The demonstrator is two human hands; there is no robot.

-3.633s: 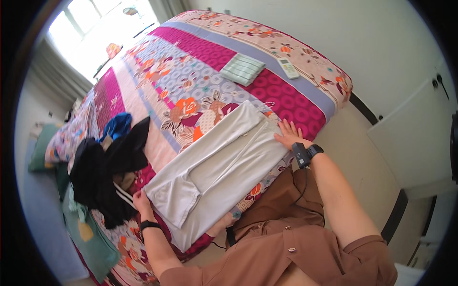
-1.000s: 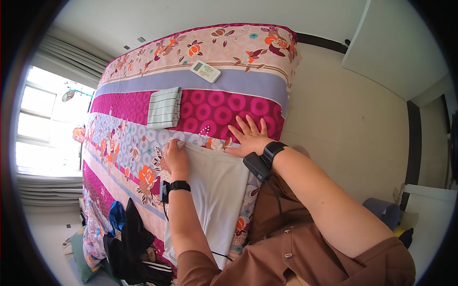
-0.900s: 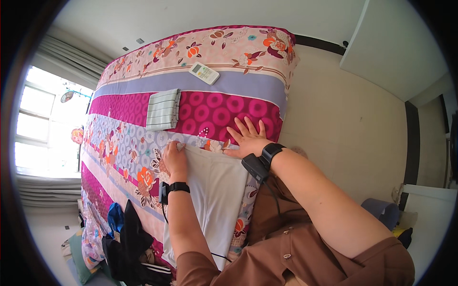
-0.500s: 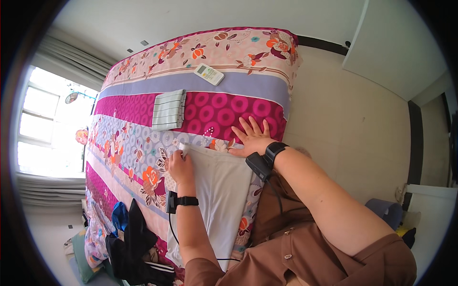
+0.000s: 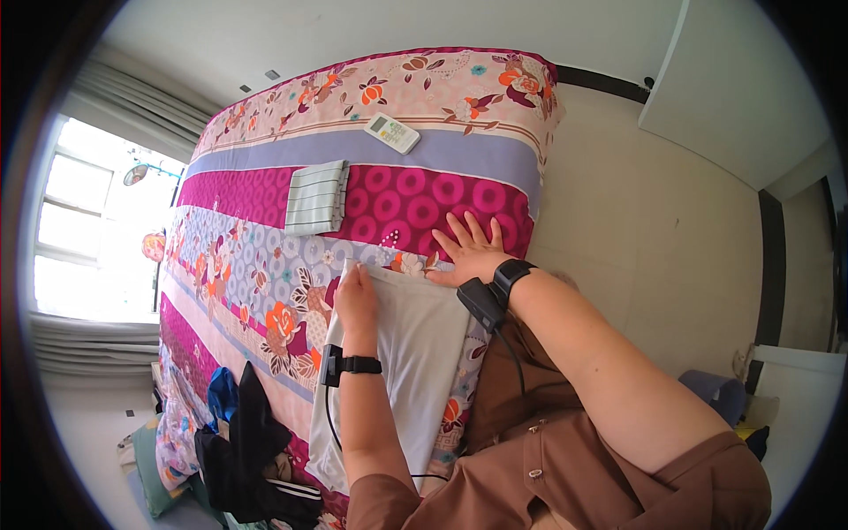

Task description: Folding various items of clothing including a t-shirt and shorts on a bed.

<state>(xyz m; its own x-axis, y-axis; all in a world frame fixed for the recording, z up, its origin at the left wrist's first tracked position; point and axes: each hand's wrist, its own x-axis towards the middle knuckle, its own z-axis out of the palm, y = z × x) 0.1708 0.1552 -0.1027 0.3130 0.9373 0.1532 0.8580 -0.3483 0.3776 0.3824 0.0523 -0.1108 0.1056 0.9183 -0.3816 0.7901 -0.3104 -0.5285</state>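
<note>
Head view, looking down: person in brown sleeves at a bed (image 5: pixel 424 185) w/ a floral, multi-coloured spread. White garment (image 5: pixel 415 331) lies flat on the bed's near edge, below & btwn both hands, running back toward the person; part of it is hidden under the L forearm.

L grip (image 5: pixel 356 300), a bare hand, is clamped on the garment's far L corner, thumb & fingers together. R grip (image 5: pixel 473 261), also bare, is palm down w/ fingers spread apart, mostly on the magenta band, thumb side at the garment's far R corner.

Just beyond L grip & slightly L: folded striped cloth (image 5: pixel 315 199), pale green w/ dark lines. Farther out, btwn the two grips L-to-R: white remote (image 5: pixel 392 133), lying tilted on the lilac stripe. Well to the L of & nearer than L grip: heap of black clothes (image 5: pixel 252 450), blue cloth (image 5: pixel 223 396) at its far end. R of R grip: pale floor (image 5: pixel 645 230). Each wrist wears a black strap w/ a small box & cable.
</note>
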